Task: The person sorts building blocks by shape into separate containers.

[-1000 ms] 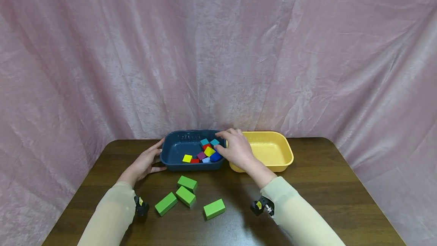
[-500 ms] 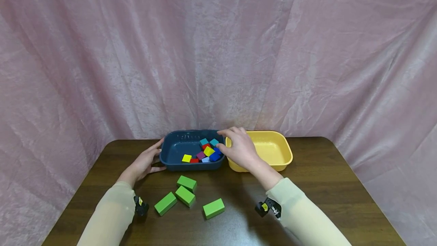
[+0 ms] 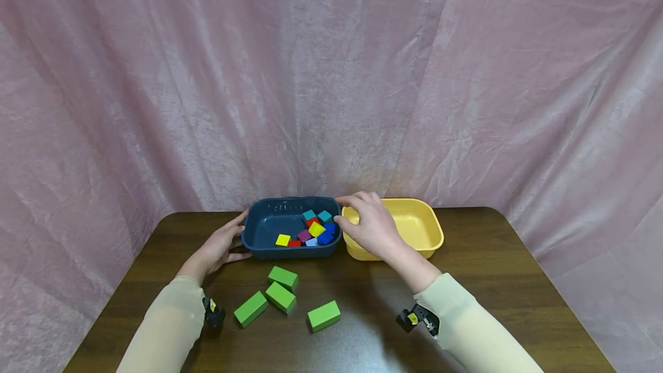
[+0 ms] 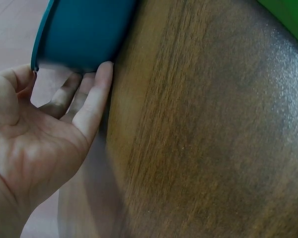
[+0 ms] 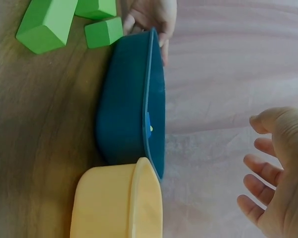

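Observation:
My left hand (image 3: 219, 245) touches the left end of a dark blue plastic bin (image 3: 292, 252). In the left wrist view, its fairly straight fingertips (image 4: 105, 72) press against the bin's wall. Several small cubes lie inside the bin, mostly toward its right: a yellow cube (image 3: 282, 240), a purple cube (image 3: 304, 236) and blue, red and teal ones. My right hand (image 3: 370, 224) hovers over the left part of a yellow bin (image 3: 435, 246), fingers loosely spread and holding nothing. The right wrist view shows that hand (image 5: 283, 168) apart from both bins.
Several green blocks lie on the wooden table in front of the bins, one green block (image 3: 324, 316) standing apart to the right. The two bins stand side by side near the far table edge. A pink curtain (image 3: 331, 73) hangs behind.
My right hand has shifted right, from above the dark blue bin's right end to above the yellow bin. Both bins have slid very slightly left, with my left hand staying at the blue bin's end.

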Available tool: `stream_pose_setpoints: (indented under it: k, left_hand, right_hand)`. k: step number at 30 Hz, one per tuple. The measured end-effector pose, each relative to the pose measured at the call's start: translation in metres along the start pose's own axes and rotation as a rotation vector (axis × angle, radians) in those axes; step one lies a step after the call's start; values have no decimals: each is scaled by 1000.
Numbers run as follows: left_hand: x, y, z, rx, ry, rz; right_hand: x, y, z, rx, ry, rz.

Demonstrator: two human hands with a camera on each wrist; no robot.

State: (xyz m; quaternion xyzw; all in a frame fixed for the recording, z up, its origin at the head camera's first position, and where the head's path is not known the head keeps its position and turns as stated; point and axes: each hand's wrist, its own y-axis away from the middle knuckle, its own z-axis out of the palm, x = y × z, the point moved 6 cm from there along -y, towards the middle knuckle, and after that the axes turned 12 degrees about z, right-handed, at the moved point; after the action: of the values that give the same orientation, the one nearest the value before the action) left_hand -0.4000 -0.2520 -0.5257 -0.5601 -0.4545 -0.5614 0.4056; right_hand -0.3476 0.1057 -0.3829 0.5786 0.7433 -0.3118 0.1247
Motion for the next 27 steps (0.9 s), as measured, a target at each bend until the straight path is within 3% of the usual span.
stream_pose_setpoints:
  k: [27]
  left_hand:
    - [-1, 1, 1, -11, 6, 16]
  right_hand:
    - [45, 8, -61, 152, -5, -6]
